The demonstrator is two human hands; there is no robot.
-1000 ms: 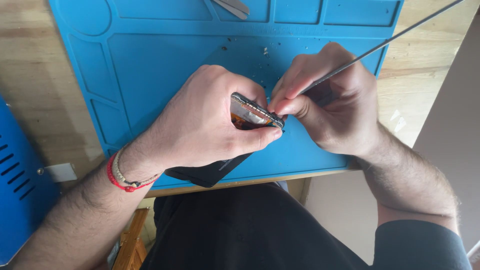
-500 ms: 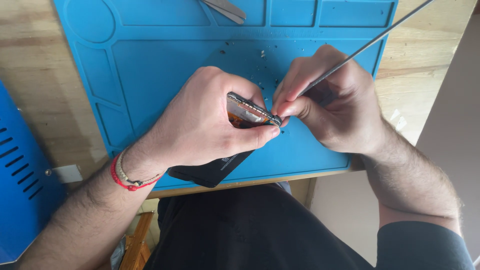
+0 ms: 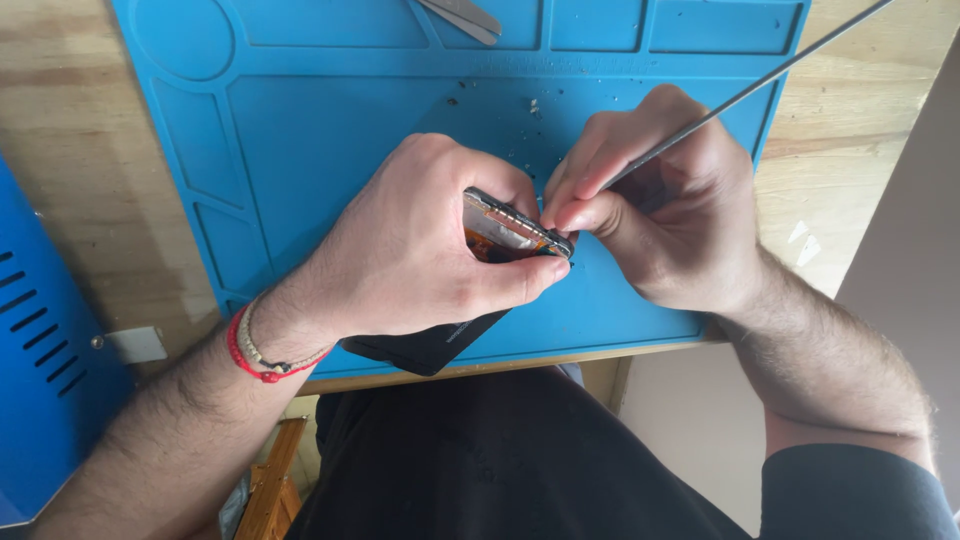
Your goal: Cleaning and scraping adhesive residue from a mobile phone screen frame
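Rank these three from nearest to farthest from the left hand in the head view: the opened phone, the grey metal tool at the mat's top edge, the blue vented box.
1. Opened phone: gripped in the left hand, over the blue mat.
2. Grey metal tool: top edge of the mat, beyond the hand.
3. Blue vented box: far left edge, beside the forearm.

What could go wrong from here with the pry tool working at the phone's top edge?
The thin metal tool meets the opened phone right beside the left hand thumb, so a slip could jab it. The right hand levers close to exposed orange parts, which might tear. Loose specks on the blue mat could get inside.
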